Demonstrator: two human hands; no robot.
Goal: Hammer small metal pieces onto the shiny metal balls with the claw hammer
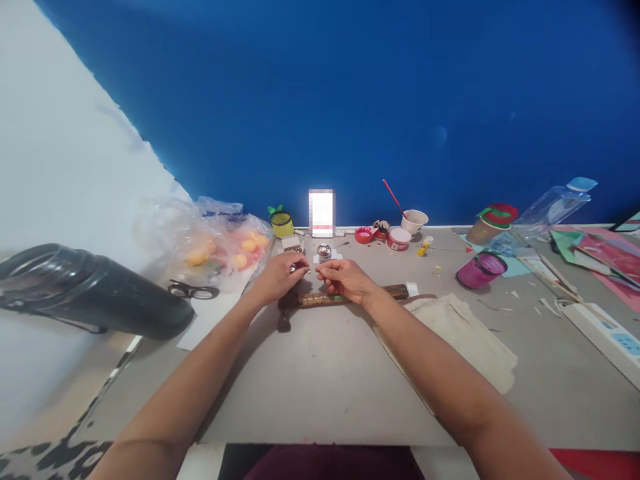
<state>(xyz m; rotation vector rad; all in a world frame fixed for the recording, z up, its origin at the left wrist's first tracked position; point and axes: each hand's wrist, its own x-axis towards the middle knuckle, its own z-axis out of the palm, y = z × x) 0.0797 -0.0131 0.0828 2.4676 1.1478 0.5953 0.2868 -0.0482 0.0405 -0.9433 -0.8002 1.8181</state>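
Note:
Both hands are raised close together over the middle of the table. My left hand [284,275] has its thumb and fingers pinched, with a tiny shiny bit showing at the tips. Opposite it, my right hand [345,279] also pinches with thumb and forefinger; what lies in either pinch is too small to name. Beneath them lies a hammer [357,294] with a worn wooden handle, its dark head to the left. Just beyond the fingers are a small shiny round metal dish [324,251] and a little open box [293,245].
On the left are a large dark bottle [100,290], scissors [194,291] and a plastic bag [220,240] with orange things. Rightward lie a cream cloth [457,333], a magenta cup [481,270] and a power strip [603,337]. A paper cup [415,221] stands by the blue wall [320,100].

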